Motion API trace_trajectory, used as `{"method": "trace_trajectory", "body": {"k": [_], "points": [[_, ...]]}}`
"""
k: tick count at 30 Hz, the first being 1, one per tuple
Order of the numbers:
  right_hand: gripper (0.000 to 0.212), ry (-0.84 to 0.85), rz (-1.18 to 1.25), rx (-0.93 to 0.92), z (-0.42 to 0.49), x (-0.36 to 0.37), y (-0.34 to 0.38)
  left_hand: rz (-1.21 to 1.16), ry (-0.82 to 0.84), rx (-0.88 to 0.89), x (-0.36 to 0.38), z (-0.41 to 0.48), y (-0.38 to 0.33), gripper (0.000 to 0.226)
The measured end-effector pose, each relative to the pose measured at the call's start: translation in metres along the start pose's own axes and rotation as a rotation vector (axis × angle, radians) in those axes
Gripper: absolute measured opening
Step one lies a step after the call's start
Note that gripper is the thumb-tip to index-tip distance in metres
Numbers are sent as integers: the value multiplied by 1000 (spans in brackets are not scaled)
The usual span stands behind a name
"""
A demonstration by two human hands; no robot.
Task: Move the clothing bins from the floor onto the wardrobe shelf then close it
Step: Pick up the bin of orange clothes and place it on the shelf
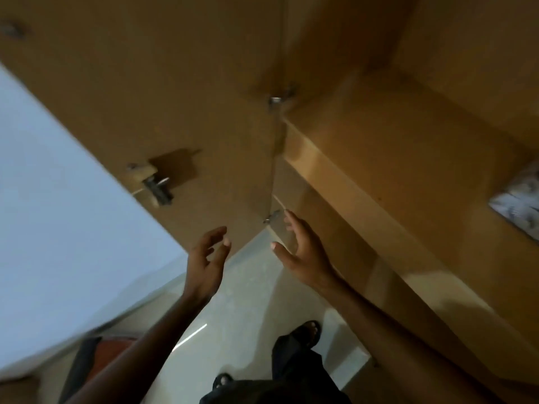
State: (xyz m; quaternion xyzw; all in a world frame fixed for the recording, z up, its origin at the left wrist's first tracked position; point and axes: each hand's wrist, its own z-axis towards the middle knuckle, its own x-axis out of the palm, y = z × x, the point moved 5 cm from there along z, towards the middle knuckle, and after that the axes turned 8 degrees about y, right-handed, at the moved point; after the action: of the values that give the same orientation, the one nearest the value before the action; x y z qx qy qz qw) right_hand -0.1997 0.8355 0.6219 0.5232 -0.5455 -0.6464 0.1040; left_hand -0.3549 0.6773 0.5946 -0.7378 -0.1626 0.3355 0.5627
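Observation:
The brown wardrobe door (175, 97) stands swung open on the left, with a metal lock (157, 188) near its edge and hinges (278, 99) along the joint. To the right lies the wardrobe shelf (408, 158), and a patterned grey-white bin (519, 199) rests on it at the far right edge. My left hand (205, 263) is raised in front of the door's lower corner, fingers apart, holding nothing. My right hand (303, 252) is raised near the lower hinge, fingers spread, also holding nothing.
A pale wall (58, 214) fills the left. The light tiled floor (248, 310) lies below, with my sandalled feet (306, 333) on it. A dark and reddish object (96, 357) sits on the floor at the lower left.

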Motion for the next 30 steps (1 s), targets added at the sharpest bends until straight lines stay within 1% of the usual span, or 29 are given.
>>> {"method": "trace_trajectory", "body": {"k": [1,3,8,11,13,15,17,19,22,25,28,30], "points": [[75,60,-12,-35,0,30,21,-13,-57,-9,-31,-21,14,36],[74,126,-11,-79,0,70,46,-29,-115,-42,-71,-52,34,32],[74,333,-53,-205,-8,184,111,-75,-358,-132,-179,-151,88,34],[73,486,-98,-304,-16,259,151,-107,-556,-196,-238,-213,123,34],[73,591,-132,-355,-20,295,172,-149,-668,-244,-263,-241,140,31],[73,721,-181,-407,-23,341,195,-202,-802,-300,-289,-273,159,33],[73,823,-219,-451,-23,379,211,-212,-901,-365,-304,-294,175,34],[74,919,-272,-498,-21,421,223,-232,-976,-448,-316,-311,197,28],[74,1040,-362,-549,-14,486,230,-230,-1053,-582,-330,-324,234,26],[75,1149,-436,-568,-4,559,220,-257,-1087,-744,-336,-327,282,26],[74,1240,-535,-562,4,625,191,-272,-1112,-835,-330,-326,333,28],[73,1300,-633,-576,10,674,157,-286,-1066,-939,-318,-325,383,33]]}}
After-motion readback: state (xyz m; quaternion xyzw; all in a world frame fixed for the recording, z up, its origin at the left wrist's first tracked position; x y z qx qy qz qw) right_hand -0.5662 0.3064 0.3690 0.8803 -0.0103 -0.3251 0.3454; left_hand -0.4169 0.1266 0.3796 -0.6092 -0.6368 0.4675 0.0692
